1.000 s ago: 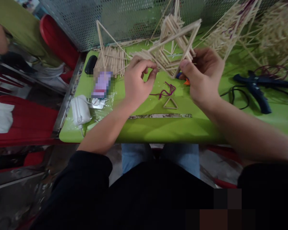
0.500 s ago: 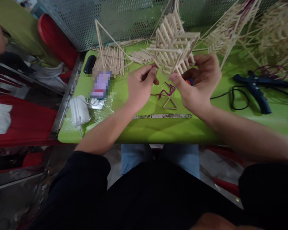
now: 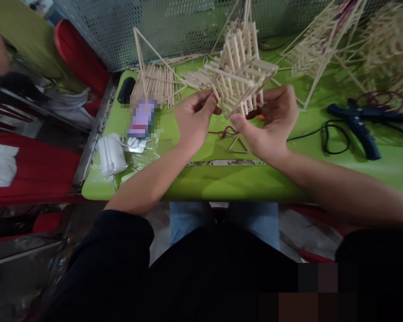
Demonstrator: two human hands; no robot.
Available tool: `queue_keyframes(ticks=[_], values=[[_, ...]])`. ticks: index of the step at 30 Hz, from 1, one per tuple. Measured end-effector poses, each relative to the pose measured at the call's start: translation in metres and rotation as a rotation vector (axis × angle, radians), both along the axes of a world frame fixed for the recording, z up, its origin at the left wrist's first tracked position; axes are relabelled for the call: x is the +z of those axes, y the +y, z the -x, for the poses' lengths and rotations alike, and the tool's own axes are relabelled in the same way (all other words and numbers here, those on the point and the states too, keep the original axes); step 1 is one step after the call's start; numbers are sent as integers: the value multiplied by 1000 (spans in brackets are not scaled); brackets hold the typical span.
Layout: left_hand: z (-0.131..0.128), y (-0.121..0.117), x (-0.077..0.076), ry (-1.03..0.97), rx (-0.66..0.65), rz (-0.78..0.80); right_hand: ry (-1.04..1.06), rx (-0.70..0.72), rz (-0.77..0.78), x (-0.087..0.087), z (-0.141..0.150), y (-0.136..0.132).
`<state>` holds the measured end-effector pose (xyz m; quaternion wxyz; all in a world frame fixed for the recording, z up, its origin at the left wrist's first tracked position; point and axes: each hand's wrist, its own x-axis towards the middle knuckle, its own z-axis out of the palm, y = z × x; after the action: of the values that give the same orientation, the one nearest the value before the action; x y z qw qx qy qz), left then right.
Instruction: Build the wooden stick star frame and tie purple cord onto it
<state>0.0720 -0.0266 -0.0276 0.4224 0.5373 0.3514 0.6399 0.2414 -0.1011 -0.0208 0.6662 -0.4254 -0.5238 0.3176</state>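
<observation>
Above the green table, my two hands are at a structure of stacked thin wooden sticks [image 3: 242,67]. My right hand [image 3: 272,123] grips its lower right side, thumb in front and fingers behind. My left hand [image 3: 193,118] is closed in a pinch at the structure's lower left edge; its fingertips are partly hidden. Beneath the structure lies a purple string [image 3: 225,131]. A small triangle of sticks [image 3: 238,145] rests nearer to me. Something orange [image 3: 261,116] shows behind my right fingers, mostly hidden.
Loose sticks [image 3: 159,85] are piled at the back left, near a phone [image 3: 142,118] and a white charger [image 3: 111,154]. A dark blue glue gun [image 3: 359,120] with its cord lies right. More stick structures [image 3: 317,49] stand back right. A perforated metal panel [image 3: 174,31] edges the table.
The stick structure has tilted and come slightly lower and left with my right hand. My left hand has shifted a little left, its fingertips now against the structure's edge.
</observation>
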Motion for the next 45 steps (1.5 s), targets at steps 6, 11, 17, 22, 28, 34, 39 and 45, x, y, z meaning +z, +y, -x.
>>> queue_keyframes(ticks=[6, 11, 17, 22, 28, 34, 39, 45], values=[[0, -13, 10, -6, 2, -18, -33, 86, 57, -7, -2, 3], [0, -11, 6, 63, 34, -1, -82, -49, -27, -7, -2, 0], [0, -5, 2, 75, 56, -111, -58, -80, -110, 2, -4, 3], [4, -3, 6, 16, 17, -134, 39, -90, -115, 15, -7, 13], [8, -21, 32, -321, -232, 78, 217, -83, -27, 10, -21, 41], [9, -21, 36, -359, -269, 196, 299, -33, 80, 6, -32, 51], [12, -14, 35, -302, -228, 281, 310, -15, 105, 11, -32, 46], [10, -18, 40, -124, -292, 266, 385, 110, 236, 16, -38, 45]])
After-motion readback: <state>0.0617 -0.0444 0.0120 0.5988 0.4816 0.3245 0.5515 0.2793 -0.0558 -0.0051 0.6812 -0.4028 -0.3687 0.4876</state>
